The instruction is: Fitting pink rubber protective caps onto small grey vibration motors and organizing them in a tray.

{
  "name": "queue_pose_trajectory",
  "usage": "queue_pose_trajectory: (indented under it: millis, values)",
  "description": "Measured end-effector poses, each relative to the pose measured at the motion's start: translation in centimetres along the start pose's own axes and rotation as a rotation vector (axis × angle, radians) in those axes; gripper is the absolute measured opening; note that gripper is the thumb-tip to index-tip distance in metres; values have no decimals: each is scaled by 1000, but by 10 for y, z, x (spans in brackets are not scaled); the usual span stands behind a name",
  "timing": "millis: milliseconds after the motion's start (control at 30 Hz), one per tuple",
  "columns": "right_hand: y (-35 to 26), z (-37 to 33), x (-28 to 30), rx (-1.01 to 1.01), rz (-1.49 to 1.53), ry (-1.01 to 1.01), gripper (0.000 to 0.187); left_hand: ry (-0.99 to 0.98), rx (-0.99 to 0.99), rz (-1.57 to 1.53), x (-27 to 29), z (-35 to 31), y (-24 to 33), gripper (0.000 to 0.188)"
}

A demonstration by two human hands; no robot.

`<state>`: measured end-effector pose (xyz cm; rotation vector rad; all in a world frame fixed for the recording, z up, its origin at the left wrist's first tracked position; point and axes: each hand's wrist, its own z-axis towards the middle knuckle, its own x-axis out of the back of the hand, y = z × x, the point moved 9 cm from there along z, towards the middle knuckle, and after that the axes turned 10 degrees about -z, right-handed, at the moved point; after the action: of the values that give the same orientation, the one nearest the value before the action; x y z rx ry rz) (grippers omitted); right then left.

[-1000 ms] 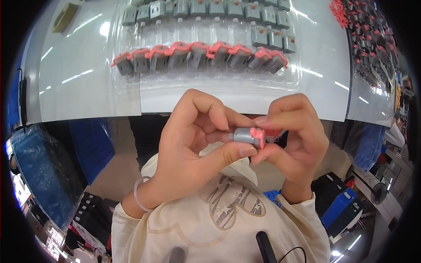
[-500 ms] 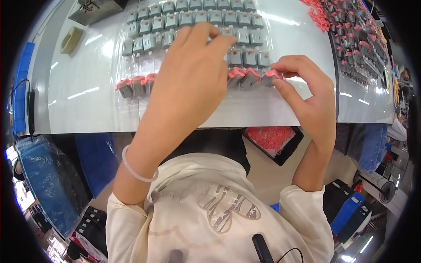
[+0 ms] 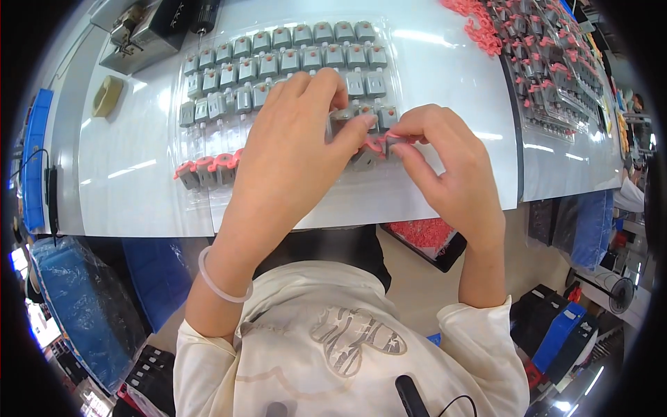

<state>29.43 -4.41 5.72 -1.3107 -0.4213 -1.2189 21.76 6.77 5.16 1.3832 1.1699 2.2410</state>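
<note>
A clear plastic tray (image 3: 386,69) on the white table holds rows of small grey motors (image 3: 281,36). Along its near row sit motors with pink clips (image 3: 206,171) on top. My left hand (image 3: 285,142) reaches over the tray, its thumb and index finger closed around a grey motor (image 3: 340,119), which they partly hide. My right hand (image 3: 451,163) is at the near right corner of the tray. Its thumb and index finger pinch a motor with a pink clip (image 3: 393,141). My left hand and forearm cover the middle of the near rows.
Loose pink clips (image 3: 479,28) lie at the far right, beside stacked trays of clipped motors (image 3: 549,69). A tape roll (image 3: 108,96) and a metal box device (image 3: 149,35) stand on the left. Below the table edge is a black bin of pink pieces (image 3: 424,236).
The view has shifted, so the table edge appears lower. My left hand has come from the far rows towards the near right, its fingers now around a motor. My right hand still pinches its clipped motor.
</note>
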Motion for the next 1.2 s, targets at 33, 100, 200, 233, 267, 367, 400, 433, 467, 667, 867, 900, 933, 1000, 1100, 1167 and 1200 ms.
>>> queue_pose_trajectory:
  millis: [33, 100, 200, 233, 267, 367, 400, 433, 467, 667, 867, 900, 933, 1000, 1100, 1167, 1200]
  values:
    - [0, -1, -2, 0, -7, 5, 13, -4, 25, 24, 0, 1, 0, 24]
    - [-2, -2, -1, 55, -29, 69, 17, -16, 77, -44, -2, 3, -1, 24]
    - [-3, -9, -2, 57, 9, 155, 22, -50, 151, -117, -5, 4, -7, 23]
    - [1, -13, -4, 42, 15, 167, 25, -21, 141, -170, -2, 4, -6, 22]
    - [0, -14, -5, 40, 8, 171, 25, 3, 134, -222, 2, 3, -6, 22]
    - [-2, -15, -3, 67, 8, 189, 24, 39, 68, -251, 13, 5, -4, 22]
    - [-2, -15, -3, 77, 7, 168, 25, 84, 10, -301, 19, 5, -2, 23]
    - [-2, -14, -4, 87, 6, 147, 25, 85, 9, -301, 21, 4, -5, 23]
    - [-2, -14, -1, 92, 5, 146, 25, 126, 6, -462, 26, 3, -9, 23]
    - [34, 19, 35, 48, -119, -10, 22, 153, 14, -822, 53, -25, -18, 19]
    - [144, 110, 61, -61, -415, 190, 20, 74, 250, -1389, 46, -62, -33, 23]
    - [158, 124, 59, -47, -499, 188, 21, 74, 225, -1419, 44, -67, -32, 23]
    - [166, 134, 54, -40, -497, 186, 21, 82, 223, -1419, 45, -75, -36, 23]
    - [178, 149, 43, -156, -584, 178, 21, 78, 252, -1477, 45, -94, -46, 24]
    - [173, 153, 38, -199, -687, 147, 20, 98, 434, -1487, 45, -109, -47, 29]
    - [167, 151, 39, -188, -635, 123, 19, 98, 557, -1483, 42, -119, -54, 34]
    - [162, 148, 38, -187, -586, 104, 17, 108, 563, -1485, 41, -123, -57, 34]
